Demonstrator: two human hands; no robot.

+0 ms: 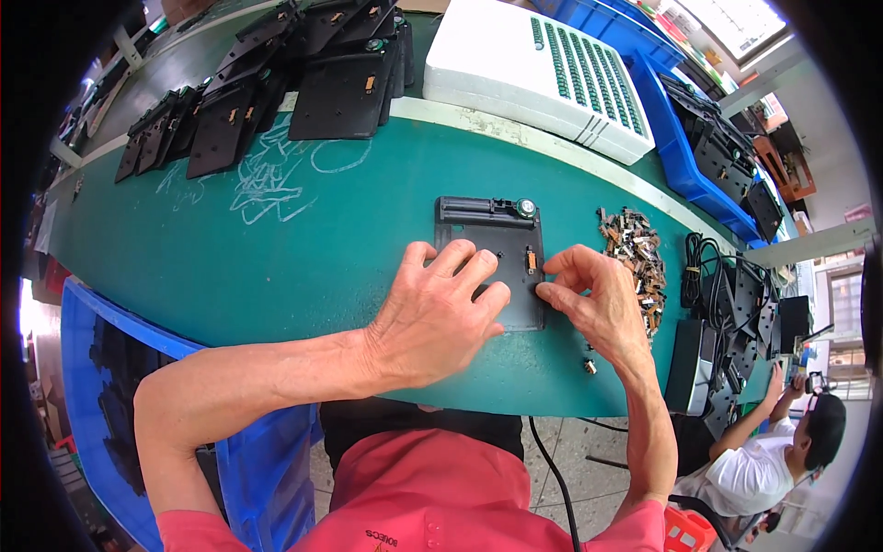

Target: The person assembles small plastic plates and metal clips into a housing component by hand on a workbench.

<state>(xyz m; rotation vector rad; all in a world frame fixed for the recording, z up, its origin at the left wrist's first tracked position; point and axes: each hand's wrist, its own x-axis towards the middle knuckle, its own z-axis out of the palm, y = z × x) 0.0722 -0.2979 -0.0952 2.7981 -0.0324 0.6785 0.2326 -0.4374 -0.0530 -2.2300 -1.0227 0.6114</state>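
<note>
Before my remote camera I have a panel point(511, 241) on the table point(368, 202), with a pile of small parts point(635, 248) to its right. Behind it sits a tray point(487, 60), with stacked panels point(340, 97) left of that; a bin point(129, 317) stands near left.

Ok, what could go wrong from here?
The right hand is close to the pile of small parts, so a sideways move might scatter some. One loose part lies near the front edge of the green table and could get brushed off. The left hand, over the black panel, might nudge it askew.
</note>
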